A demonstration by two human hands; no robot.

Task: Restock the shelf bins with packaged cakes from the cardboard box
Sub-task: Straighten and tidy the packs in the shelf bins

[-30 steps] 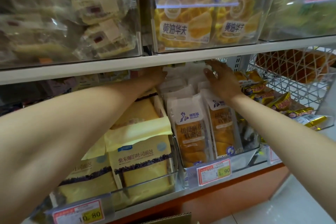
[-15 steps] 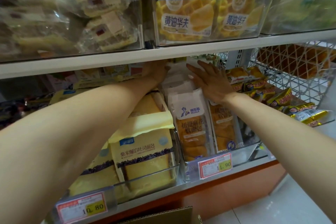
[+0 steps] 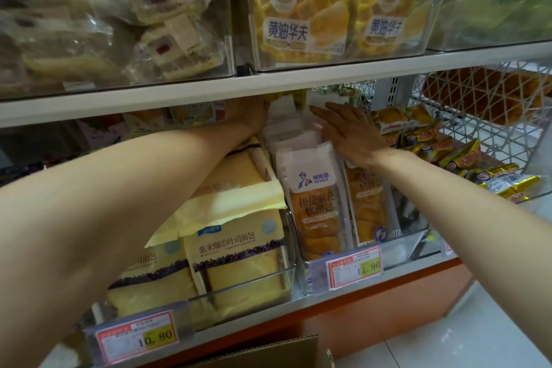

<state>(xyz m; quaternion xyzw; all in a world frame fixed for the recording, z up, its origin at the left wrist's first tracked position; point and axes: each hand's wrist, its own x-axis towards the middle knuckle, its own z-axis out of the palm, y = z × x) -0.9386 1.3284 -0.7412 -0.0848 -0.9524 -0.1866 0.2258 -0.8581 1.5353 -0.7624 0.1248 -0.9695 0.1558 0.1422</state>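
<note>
A clear bin (image 3: 400, 251) is carried on the lower shelf (image 3: 257, 312), and a cardboard box (image 3: 268, 349) is seen below the bin. Packaged cakes (image 3: 316, 212) are stood upright in a row inside the bin. At the bin's rear, the right hand (image 3: 351, 136) is laid flat on the pack tops, fingers straight and close together; for the left hand (image 3: 251, 116), the finger state cannot be told.

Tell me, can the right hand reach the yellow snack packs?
Probably yes. The right hand lies flat on the bread packs, and the snack packs sit right beside it, uncovered.
</note>
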